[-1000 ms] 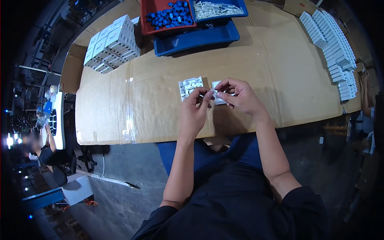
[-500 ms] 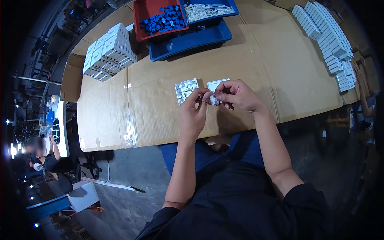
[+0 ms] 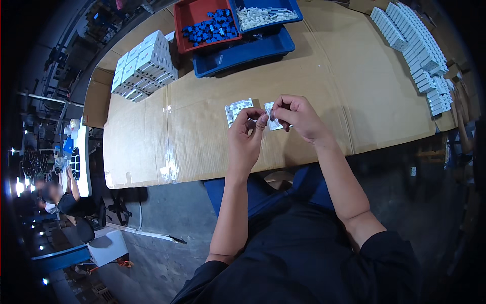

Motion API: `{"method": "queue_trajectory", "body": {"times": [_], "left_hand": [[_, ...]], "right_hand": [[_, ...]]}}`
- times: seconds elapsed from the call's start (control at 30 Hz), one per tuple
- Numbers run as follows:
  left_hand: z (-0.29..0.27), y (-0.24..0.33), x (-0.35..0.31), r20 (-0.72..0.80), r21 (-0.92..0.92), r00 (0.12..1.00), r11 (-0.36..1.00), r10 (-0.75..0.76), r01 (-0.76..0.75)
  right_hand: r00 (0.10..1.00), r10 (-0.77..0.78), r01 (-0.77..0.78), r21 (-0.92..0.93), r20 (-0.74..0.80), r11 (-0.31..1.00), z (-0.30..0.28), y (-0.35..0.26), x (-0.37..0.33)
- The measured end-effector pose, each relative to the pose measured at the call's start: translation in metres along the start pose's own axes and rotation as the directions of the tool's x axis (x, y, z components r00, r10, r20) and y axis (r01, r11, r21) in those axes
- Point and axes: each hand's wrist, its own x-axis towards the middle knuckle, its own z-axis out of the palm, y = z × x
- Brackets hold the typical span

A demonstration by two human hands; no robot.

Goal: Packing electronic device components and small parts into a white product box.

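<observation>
Nearer to you than the long blue tray (image 3: pixel 253 53), both your bare hands were raised over the brown cardboard sheet (image 3: pixel 202 116), well apart from that tray. Your left hand (image 3: pixel 244 139) had its thumb and forefinger brought narrowly together, the tips turned toward your other hand. Your right hand (image 3: pixel 298 119) was curled, its thumb and forefinger also close together, near the left fingertips. The tips were too small and blurred to show a grip, so I could not tell whether either hand held anything.

On your side of the tray, the white moulded housing (image 3: pixel 235 107) lay on the sheet, its detailed inner face up, your left hand partly covering it. Just right of the housing, also on your side of the tray, the white rectangular plate (image 3: pixel 276 125) lay partly hidden beneath your right hand.

Beyond the tray stood a red tray (image 3: pixel 197 12) of blue plastic clips (image 3: pixel 212 28) and, beside it, a second blue tray (image 3: pixel 268 25) of white plastic sticks (image 3: pixel 263 17). Left of the long tray rose a block of stacked white boxes (image 3: pixel 144 66); far to its right ran rows of white housings (image 3: pixel 420 55).
</observation>
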Motion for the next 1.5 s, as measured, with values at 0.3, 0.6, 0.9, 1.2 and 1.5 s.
{"method": "queue_trajectory", "body": {"times": [0.3, 0.6, 0.9, 1.2, 1.5], "left_hand": [[-0.004, 0.022, 0.000, -0.076, -0.118, 0.996, 0.991, 0.053, -0.062], [-0.009, 0.021, -0.004, -0.016, -0.069, 0.999, 0.997, -0.047, 0.046], [-0.002, 0.020, 0.000, 0.005, -0.202, 1.000, 0.979, -0.007, 0.008], [-0.011, 0.014, -0.003, 0.013, -0.108, 1.000, 0.994, 0.016, -0.015], [-0.022, 0.041, -0.010, 0.050, -0.094, 0.996, 0.992, -0.078, 0.082]], "right_hand": [[0.993, -0.098, 0.103, -0.065, 0.072, 0.993, 0.012, -0.033, -0.008], [0.989, -0.018, 0.022, -0.030, 0.148, 0.999, 0.001, -0.018, -0.011], [0.978, -0.096, 0.118, -0.109, 0.186, 0.987, -0.003, -0.016, -0.012], [0.973, -0.060, 0.117, -0.256, 0.223, 0.959, -0.003, -0.033, -0.015], [0.972, -0.056, 0.116, -0.256, 0.228, 0.960, 0.013, -0.050, -0.027]]}}
